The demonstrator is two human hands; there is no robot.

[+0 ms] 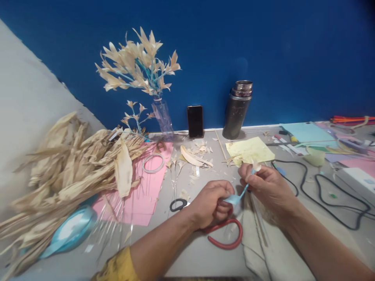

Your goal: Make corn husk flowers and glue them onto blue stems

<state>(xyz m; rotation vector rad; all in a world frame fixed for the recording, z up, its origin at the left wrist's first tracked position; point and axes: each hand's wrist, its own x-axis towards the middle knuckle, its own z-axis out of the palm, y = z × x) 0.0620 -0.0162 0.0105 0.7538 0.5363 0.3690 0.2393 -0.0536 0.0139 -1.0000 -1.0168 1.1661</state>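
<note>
My left hand is closed, pinching the lower end of a light blue ribbon. My right hand is closed round the upper part of that ribbon, where a small cream husk petal sticks out above the fingers. The ribbon runs slanting between the two hands, just above the grey table. Below the left hand lies a pair of scissors with red handles. A cream cloth or husk sheet lies under my right forearm.
A heap of dried corn husks fills the left. Pink paper, a tape ring, a blue ribbon roll, black scissors, a vase of husk flowers, a phone, a metal flask, yellow paper, black cable.
</note>
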